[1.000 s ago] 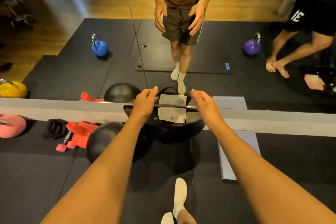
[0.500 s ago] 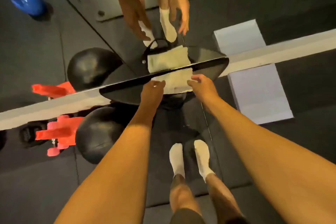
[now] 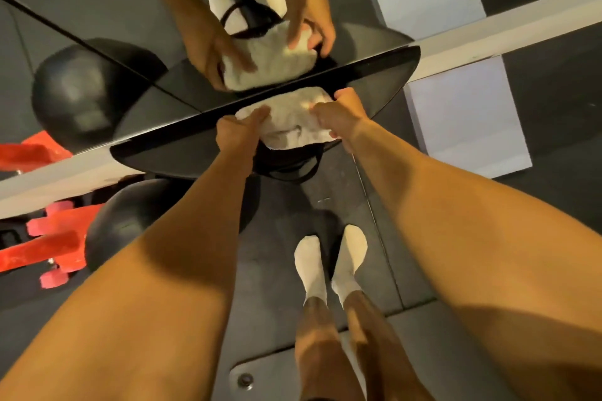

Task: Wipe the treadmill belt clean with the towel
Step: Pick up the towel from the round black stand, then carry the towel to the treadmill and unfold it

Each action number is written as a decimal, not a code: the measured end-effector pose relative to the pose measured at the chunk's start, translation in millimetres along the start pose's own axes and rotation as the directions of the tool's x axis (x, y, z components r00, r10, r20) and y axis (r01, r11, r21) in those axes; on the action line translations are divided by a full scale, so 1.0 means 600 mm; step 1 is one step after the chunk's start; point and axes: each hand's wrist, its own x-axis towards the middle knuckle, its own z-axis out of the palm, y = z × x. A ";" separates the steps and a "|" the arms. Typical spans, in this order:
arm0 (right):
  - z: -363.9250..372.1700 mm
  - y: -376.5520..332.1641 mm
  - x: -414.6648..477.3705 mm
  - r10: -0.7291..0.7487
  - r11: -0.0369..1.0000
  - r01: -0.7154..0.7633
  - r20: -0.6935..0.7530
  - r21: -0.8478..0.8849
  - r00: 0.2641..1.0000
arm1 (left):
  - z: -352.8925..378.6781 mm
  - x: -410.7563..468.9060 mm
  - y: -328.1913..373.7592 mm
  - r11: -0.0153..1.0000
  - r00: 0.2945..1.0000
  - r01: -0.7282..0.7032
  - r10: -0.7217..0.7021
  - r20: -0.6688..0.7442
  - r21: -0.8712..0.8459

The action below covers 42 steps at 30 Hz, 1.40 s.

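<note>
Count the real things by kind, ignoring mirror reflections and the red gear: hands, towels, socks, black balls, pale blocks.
Hands: 2, left hand and right hand
Towel: 1
White socks: 2
Black ball: 1
Pale block: 1
Total: 7

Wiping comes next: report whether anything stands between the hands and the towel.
Nothing visible: the left hand and the right hand both grip the towel on the black shelf. No treadmill belt in view.

On platform: towel (ball left).
</note>
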 end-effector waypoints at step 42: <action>-0.712 0.013 -0.993 -0.339 0.918 0.241 -0.939 -0.316 0.059 | 0.154 -1.152 0.389 -0.126 -0.323 -0.939 0.638 0.699 -0.319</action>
